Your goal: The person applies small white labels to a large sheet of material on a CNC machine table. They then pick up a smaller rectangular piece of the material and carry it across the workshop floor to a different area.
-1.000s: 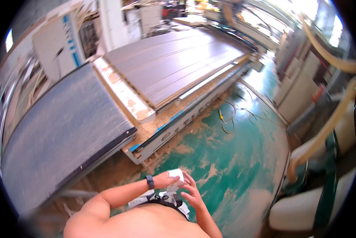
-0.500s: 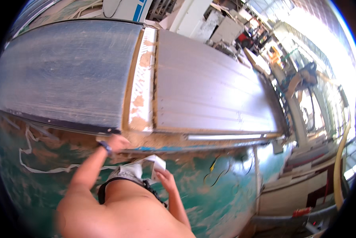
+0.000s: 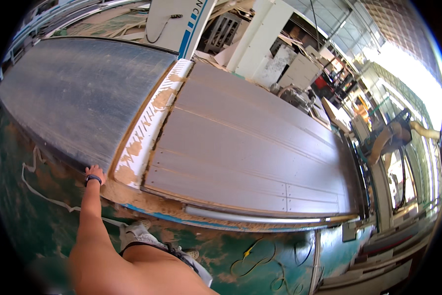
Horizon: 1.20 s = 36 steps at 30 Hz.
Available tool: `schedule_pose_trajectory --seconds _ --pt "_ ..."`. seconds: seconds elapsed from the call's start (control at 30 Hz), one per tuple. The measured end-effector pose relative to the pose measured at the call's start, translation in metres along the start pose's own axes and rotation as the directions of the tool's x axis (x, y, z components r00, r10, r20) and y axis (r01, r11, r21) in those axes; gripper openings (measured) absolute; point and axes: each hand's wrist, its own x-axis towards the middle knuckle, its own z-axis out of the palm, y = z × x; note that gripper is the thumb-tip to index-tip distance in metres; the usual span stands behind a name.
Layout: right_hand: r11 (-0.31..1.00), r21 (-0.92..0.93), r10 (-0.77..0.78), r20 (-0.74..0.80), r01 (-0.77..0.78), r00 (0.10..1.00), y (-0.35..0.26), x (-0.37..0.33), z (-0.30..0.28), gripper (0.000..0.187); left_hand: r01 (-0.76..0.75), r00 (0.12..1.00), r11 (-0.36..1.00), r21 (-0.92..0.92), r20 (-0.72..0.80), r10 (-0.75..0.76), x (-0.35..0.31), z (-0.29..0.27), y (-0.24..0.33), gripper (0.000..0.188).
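Observation:
My left hand (image 3: pixel 95 173), with a dark band (image 3: pixel 92 179) on its wrist, rests at the near corner of the dark grey machine table (image 3: pixel 78 103). Its fingers look spread and nothing shows in them. Right beside it runs a white slotted strip (image 3: pixel 147 129) dusted with brown sawdust. Beyond that strip lies a wide brownish-grey panel surface (image 3: pixel 240 142) with seams and small holes. My right hand is out of view, hidden past my body. A long white strip (image 3: pixel 53 200) trails over the floor toward my legs.
Yellow and dark cords (image 3: pixel 260 265) lie on the green floor (image 3: pixel 221 282). Stacked boards (image 3: pixel 378 265) stand at the right. A white machine housing with a blue stripe (image 3: pixel 185 42) rises behind the table. A motor unit with a hose (image 3: pixel 388 135) hangs at the far right.
My left hand has moved left onto the table's corner. My right hand, earlier beside a white strip near my waist, has gone out of view. The view has turned rightward.

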Motion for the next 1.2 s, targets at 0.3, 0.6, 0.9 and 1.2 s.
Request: schedule_pose_trajectory --seconds 0.3,0.6,0.9,1.2 --pt "0.954 -0.296 -0.016 0.124 0.052 0.992 0.021 0.147 -0.117 0.045 -0.205 0.971 0.449 -0.87 -0.238 -0.019 -0.093 0.088 0.212 0.04" --pt "0.998 -0.003 -0.06 -0.168 0.06 0.984 -0.109 0.215 -0.328 0.036 0.296 0.948 -0.114 -0.948 0.277 0.16 -0.084 0.078 0.253 0.077" --pt "0.999 0.003 -0.048 -0.129 0.048 0.99 -0.073 0.142 -0.173 0.038 0.331 0.942 -0.375 -0.866 0.279 0.187 -0.068 0.097 0.283 0.066" --pt "0.975 0.047 0.219 0.006 -0.219 0.976 -0.024 0.047 -0.103 0.039 0.414 0.909 -0.501 -0.76 0.324 0.261 -0.073 0.09 0.265 0.041"
